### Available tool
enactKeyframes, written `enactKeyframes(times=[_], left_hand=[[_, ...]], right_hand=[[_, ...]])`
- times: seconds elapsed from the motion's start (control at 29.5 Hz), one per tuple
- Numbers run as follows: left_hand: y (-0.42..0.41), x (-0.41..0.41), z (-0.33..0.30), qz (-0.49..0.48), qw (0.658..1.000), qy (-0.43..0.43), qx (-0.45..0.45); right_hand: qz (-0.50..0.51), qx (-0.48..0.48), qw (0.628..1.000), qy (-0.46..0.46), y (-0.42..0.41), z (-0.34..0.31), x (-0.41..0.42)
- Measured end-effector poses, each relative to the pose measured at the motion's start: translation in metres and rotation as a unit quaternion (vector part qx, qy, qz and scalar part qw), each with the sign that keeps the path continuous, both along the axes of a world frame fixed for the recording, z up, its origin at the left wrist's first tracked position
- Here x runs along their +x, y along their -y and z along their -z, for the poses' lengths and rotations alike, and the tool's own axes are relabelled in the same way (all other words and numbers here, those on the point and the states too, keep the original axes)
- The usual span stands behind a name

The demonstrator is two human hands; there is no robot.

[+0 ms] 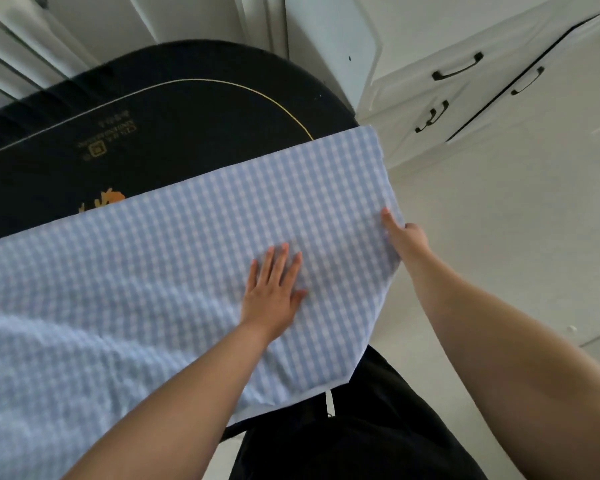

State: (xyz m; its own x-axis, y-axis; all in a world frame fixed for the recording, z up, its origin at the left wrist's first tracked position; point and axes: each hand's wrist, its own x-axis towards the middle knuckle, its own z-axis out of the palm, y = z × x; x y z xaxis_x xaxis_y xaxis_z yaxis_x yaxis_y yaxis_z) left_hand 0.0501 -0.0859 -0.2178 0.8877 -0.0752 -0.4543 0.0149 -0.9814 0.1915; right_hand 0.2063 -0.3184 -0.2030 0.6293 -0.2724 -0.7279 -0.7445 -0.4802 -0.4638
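On the cloth [174,244] — left hand [272,292] flat, right hand [404,235] gripping its edge.

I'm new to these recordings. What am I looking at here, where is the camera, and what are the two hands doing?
No machine here: a person works bare-handed, filmed by one head-worn camera looking down. A light blue and white checked cloth lies over a black rounded table with gold lettering. The left hand rests flat on the cloth; the right hand pinches its right edge, thumb on top. White cabinets with dark handles stand beyond.
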Motion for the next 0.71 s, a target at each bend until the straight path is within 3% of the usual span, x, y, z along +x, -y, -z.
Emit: enactKeyframes(times=[0.1,0.37,0.44,0.58,0.71], left_hand=[[-0.002,-0.016,0.0,0.001,1.0,0.013,0.013],[-0.009,-0.051,-0.011,0.001,1.0,-0.015,0.011],[-0.008,-0.061,-0.015,0.014,1.0,-0.018,0.017],[-0.006,-0.074,-0.02,-0.011,0.999,0.024,0.047],[-0.004,-0.066,-0.032,-0.025,0.999,0.008,0.029]], right_hand=[[-0.043,-0.016,0.999,-0.003,0.021,0.0,-0.022],[-0.045,0.084,0.993,-0.074,0.066,-0.024,-0.095],[-0.107,0.073,0.991,-0.031,0.062,-0.043,-0.094],[-0.223,-0.063,0.965,0.124,0.049,-0.08,-0.059],[-0.157,-0.153,0.943,0.252,0.043,-0.097,-0.022]])
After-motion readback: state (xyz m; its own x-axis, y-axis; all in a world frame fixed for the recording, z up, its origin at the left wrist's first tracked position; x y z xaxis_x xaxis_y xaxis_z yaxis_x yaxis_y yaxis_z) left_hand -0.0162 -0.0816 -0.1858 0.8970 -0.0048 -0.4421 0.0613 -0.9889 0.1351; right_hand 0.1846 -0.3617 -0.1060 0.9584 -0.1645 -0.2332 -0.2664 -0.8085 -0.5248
